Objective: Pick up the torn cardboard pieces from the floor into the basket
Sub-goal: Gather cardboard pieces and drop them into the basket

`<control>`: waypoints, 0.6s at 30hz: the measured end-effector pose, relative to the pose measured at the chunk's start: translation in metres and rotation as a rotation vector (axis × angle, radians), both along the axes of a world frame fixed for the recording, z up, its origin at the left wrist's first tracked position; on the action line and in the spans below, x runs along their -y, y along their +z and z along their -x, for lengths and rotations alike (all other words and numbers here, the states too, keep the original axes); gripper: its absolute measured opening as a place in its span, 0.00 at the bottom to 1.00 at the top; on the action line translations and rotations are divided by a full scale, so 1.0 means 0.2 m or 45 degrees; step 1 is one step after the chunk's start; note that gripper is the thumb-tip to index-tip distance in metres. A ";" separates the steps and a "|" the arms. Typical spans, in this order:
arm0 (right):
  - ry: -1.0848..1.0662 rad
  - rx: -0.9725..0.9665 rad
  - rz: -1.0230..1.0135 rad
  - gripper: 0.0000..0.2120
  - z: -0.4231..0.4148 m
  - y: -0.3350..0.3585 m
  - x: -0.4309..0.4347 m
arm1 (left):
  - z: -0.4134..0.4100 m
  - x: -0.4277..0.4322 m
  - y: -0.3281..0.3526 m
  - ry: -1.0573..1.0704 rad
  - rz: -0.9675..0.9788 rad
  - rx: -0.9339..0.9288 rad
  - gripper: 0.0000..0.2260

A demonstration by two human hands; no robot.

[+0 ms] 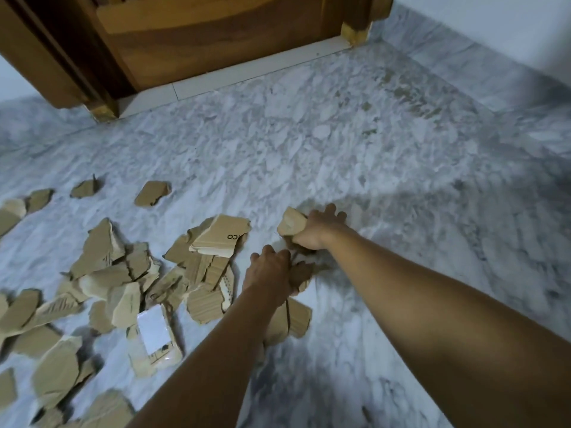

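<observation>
Several torn brown cardboard pieces (pixel 123 282) lie scattered over the grey marble floor (pixel 340 149) on the left and centre. My right hand (pixel 315 230) is shut on a pale cardboard piece (pixel 290 223) just above the floor. Just below it, my left hand (pixel 272 273) grips a darker cardboard piece (pixel 301 274) at the pile's right edge. One larger piece carries printed letters (pixel 222 234). Another has a white label (pixel 153 330). No basket is in view.
A wooden door (pixel 216 35) and its frame (pixel 102 109) stand at the back, with a white threshold strip. A pale wall (pixel 494 26) meets the floor at the right. Bare marble stretches to the right of my arms.
</observation>
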State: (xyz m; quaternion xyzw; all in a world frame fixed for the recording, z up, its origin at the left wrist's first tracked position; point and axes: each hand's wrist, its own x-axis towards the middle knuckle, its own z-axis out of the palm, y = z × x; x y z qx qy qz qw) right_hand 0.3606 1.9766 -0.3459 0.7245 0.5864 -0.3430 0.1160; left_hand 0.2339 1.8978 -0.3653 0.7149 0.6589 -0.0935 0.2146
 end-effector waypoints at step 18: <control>-0.367 -0.369 -0.359 0.28 -0.09 -0.15 0.14 | 0.02 -0.01 -0.06 0.319 0.177 0.171 0.26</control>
